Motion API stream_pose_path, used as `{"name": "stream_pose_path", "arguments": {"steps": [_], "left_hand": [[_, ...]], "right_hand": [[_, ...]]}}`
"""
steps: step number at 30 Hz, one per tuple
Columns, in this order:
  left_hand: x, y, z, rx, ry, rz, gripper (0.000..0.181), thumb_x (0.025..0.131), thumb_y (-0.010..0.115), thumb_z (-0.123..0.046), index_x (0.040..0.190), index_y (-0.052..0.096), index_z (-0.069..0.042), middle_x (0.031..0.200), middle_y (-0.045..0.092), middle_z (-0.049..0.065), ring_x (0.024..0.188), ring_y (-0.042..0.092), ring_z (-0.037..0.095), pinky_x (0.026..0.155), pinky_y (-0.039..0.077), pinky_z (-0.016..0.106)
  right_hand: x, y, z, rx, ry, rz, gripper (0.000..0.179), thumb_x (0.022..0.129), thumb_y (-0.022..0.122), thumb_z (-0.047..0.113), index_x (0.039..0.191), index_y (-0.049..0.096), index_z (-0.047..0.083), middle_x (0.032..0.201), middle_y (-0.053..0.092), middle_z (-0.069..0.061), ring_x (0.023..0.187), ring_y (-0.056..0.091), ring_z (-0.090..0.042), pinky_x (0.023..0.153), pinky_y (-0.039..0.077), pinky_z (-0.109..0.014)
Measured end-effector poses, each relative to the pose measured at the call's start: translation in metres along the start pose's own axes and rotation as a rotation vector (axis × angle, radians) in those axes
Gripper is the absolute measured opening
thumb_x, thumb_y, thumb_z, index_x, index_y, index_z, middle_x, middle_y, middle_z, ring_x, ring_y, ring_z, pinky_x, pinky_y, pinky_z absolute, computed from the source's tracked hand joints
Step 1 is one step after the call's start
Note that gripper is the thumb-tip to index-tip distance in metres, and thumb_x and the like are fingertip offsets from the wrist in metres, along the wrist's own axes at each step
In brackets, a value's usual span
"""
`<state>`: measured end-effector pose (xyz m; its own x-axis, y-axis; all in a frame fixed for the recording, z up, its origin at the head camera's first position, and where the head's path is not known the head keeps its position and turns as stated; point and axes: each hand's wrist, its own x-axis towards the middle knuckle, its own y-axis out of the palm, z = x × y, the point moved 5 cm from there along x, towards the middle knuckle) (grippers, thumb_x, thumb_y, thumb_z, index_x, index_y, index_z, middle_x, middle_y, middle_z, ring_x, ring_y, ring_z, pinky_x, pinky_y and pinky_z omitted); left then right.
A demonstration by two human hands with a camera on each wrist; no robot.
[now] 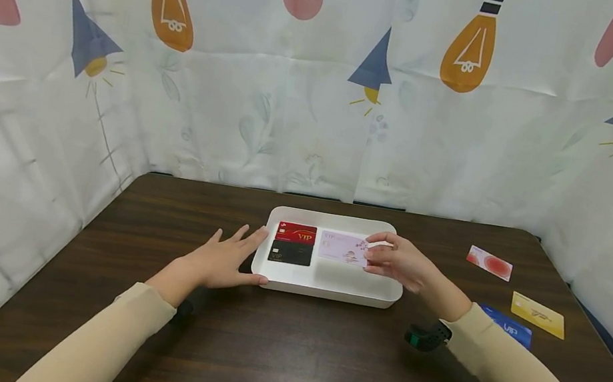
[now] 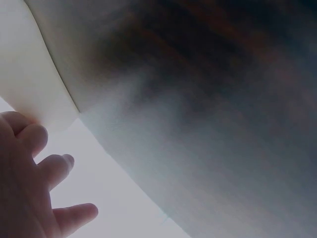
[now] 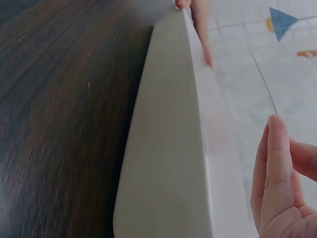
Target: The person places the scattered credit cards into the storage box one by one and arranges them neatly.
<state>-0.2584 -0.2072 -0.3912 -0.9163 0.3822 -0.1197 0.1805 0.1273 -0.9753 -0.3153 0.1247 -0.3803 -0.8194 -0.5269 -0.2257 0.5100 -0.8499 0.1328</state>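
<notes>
A white tray (image 1: 351, 288) sits on the table, with a red VIP card (image 1: 296, 233) and a black VIP card (image 1: 290, 254) lying in its left part, one above the other. My right hand (image 1: 401, 261) pinches the right end of a pale lilac VIP card (image 1: 342, 248) over the tray; whether the card touches the tray floor I cannot tell. Fingers spread, my left hand (image 1: 224, 262) rests against the tray's left edge. In the left wrist view its fingers (image 2: 54, 171) reach the tray's side (image 2: 37, 64). The right wrist view shows the tray's front wall (image 3: 163, 134) beside the right fingers (image 3: 277, 158).
On the dark wooden table (image 1: 291, 357), right of the tray, lie a pink-and-red card (image 1: 490, 263), a yellow card (image 1: 538, 315) and a blue VIP card (image 1: 510, 328), partly covered by the right forearm. A printed curtain (image 1: 317, 125) hangs behind the table.
</notes>
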Motion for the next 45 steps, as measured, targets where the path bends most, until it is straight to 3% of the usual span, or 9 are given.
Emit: {"name": "stream_pose_path", "arguments": {"steps": [20,45], "left_hand": [[0.0,-0.001,-0.001,0.001,0.0,-0.004,0.106,0.091,0.06,-0.071,0.165,0.017,-0.008,0.166,0.028,0.013,0.153,0.019,0.041,0.115,0.011,0.073],[0.001,-0.002,-0.001,-0.008,0.0,0.007,0.108,0.09,0.058,-0.073,0.165,0.017,-0.008,0.167,0.026,0.015,0.153,0.018,0.042,0.115,0.01,0.074]], "right_hand": [[0.033,0.044,-0.021,-0.056,0.047,-0.002,0.048,0.1,0.057,-0.008,0.146,0.047,-0.006,0.099,0.058,-0.01,0.084,0.064,-0.017,0.074,0.061,-0.028],[0.059,0.073,-0.032,-0.124,0.119,-0.02,0.04,0.097,0.064,-0.005,0.137,0.058,-0.002,0.094,0.061,-0.014,0.076,0.066,-0.02,0.068,0.061,-0.028]]}}
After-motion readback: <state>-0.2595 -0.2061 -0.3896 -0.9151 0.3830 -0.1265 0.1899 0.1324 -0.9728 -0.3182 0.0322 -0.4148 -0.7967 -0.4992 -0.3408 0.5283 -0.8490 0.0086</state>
